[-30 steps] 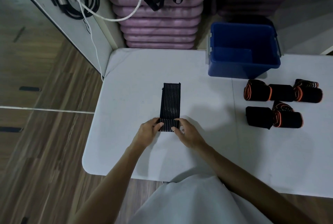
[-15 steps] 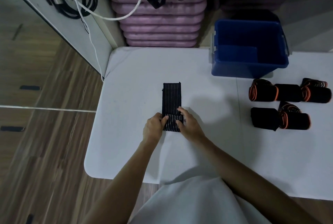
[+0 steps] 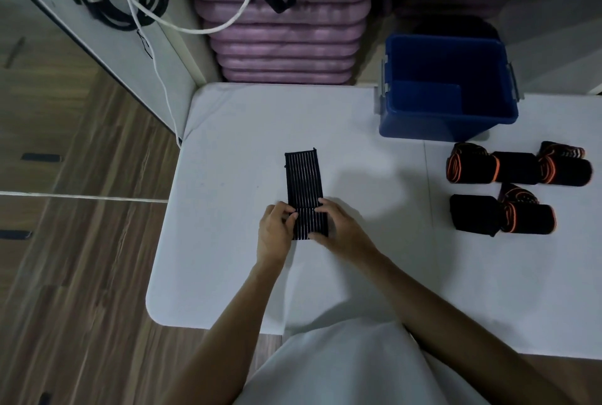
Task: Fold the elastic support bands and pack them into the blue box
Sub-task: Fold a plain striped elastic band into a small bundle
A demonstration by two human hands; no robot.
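Head view: left hand point(image 3: 275, 228) and right hand point(image 3: 338, 225) pinch the near, doubled end of the ribbed band point(image 3: 304, 189) lying mid-table point(image 3: 228, 130), blue box point(image 3: 448, 124) well apart — best keep edges aligned and the fold pressed flat.

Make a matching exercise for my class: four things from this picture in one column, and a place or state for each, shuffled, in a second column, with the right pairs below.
Things
1. striped band
2. blue box
3. rolled bands
4. white cable

Places or states
A. hangs in a loop beyond the table's far left corner
B. lie on the table, in front of the box
C. stands at the table's far edge
D. lies mid-table, near end under both hands

Pairs: 1-D, 2-C, 3-B, 4-A
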